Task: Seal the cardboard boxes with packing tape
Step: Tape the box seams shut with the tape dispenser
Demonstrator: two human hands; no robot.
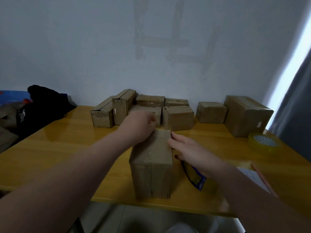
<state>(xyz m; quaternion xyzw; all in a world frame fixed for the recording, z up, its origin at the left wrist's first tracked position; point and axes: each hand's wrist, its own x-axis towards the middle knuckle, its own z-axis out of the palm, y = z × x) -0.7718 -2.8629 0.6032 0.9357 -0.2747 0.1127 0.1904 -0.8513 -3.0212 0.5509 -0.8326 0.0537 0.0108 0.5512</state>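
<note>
A tall cardboard box (152, 165) lies lengthwise in the middle of the yellow table (67, 157), with a pale strip of tape across its far top edge. My left hand (140, 125) is blurred at the box's far left corner, with its fingers curled over the far end. My right hand (188, 152) lies against the upper right edge of the box, its fingers straight and touching the cardboard. A roll of clear packing tape (264, 142) lies flat at the table's right edge, away from both hands.
Several small cardboard boxes (143, 110) stand along the wall, with two more boxes (244, 115) at the right. A blue and yellow object (195, 177) lies under my right wrist. Papers (252, 175) lie at the right; a black cloth (42, 108) lies at the left.
</note>
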